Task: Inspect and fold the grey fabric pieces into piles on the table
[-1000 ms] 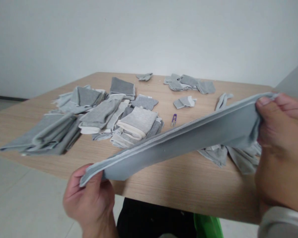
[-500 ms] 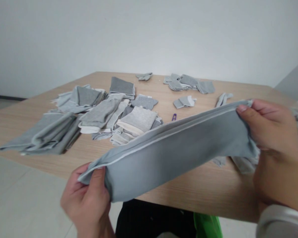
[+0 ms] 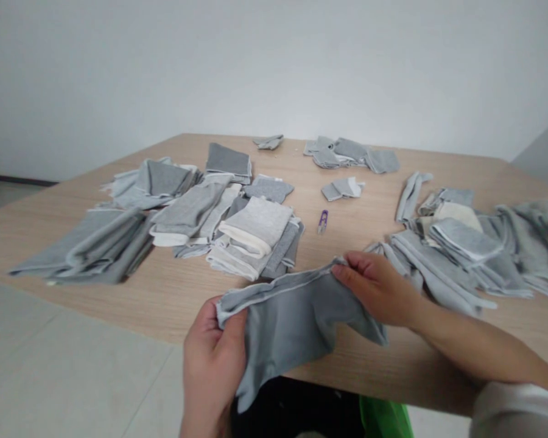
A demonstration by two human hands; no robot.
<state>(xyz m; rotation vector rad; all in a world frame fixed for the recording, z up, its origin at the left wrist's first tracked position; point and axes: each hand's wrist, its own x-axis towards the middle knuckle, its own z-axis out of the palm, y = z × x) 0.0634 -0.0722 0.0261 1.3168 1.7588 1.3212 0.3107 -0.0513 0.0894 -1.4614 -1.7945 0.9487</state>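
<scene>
A grey fabric band [image 3: 292, 325] with a pale stitched edge hangs slack between both hands over the table's front edge. My left hand [image 3: 217, 359] is closed on its left end, thumb on top. At the other end, my right hand [image 3: 374, 286] pinches the top edge between thumb and fingers. The band's lower corners droop freely. Beyond it lies a stack of folded light-grey cloths [image 3: 256, 228], and a small purple-handled thread snipper [image 3: 323, 222] rests farther back, touched by neither hand.
Grey cloth pieces [image 3: 86, 243] lie folded at the table's left. Several more heap up on the right [image 3: 466, 237], beside my right forearm. Small pieces [image 3: 347, 152] sit along the back near the wall. Something green [image 3: 383, 417] shows below the wooden table [image 3: 187, 310].
Both hands have come closer together and the stretched band has gone slack. My right hand moved left and down, my left hand to the right. The right-hand heap is now uncovered.
</scene>
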